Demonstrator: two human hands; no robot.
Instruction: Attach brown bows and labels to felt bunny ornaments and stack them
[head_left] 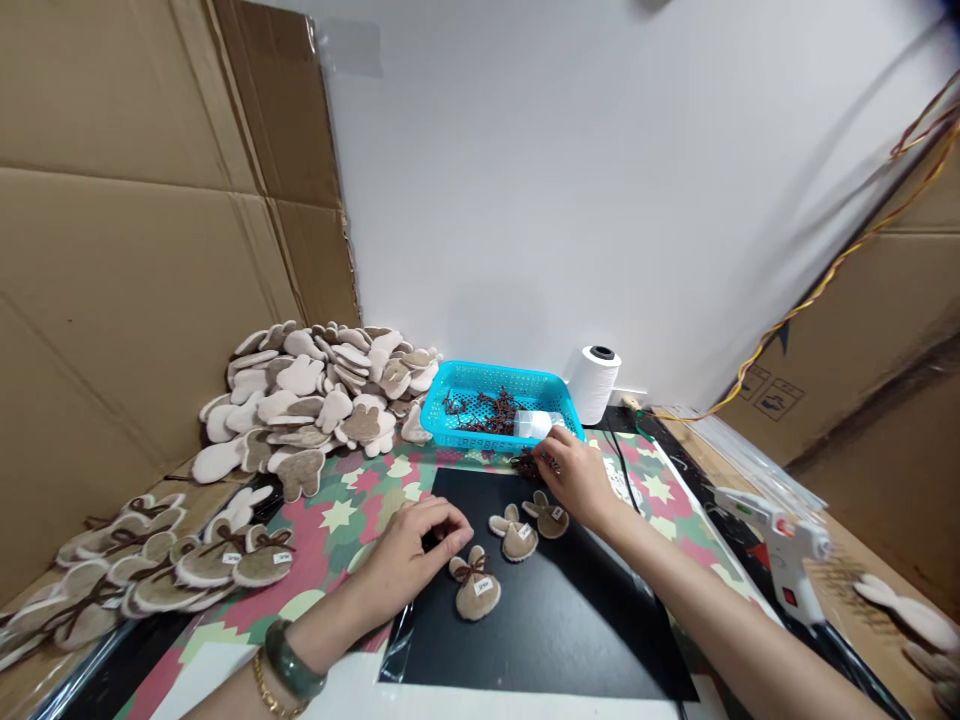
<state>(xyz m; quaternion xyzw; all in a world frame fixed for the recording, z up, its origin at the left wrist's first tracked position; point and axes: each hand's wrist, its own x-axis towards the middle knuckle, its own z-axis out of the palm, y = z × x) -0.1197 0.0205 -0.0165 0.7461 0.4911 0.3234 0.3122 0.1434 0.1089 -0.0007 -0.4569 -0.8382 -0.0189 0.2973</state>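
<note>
My left hand (420, 550) hovers at the left edge of a black mat (555, 620), its fingers loosely curled with a gap between thumb and forefinger. Just beside its thumb lies a bunny-shaped plush patch (478, 597) with a brown bow and a white label. Two more labelled bunny patches, one paler (517, 538) and one browner (552, 518), lie further right without bows. At the mat's far edge, my right hand (574, 475) has its fingertips pinched down into a small heap of brown bows (525, 463); the fingers partly cover the heap.
Behind stands a blue basket (450, 440) with brown bows and a white roll (534, 424). A thread cone (598, 385) stands beside it. Plush patches (307, 390) are piled at left, with bowed ones (210, 560) nearer. A glue gun (784, 550) rests at right.
</note>
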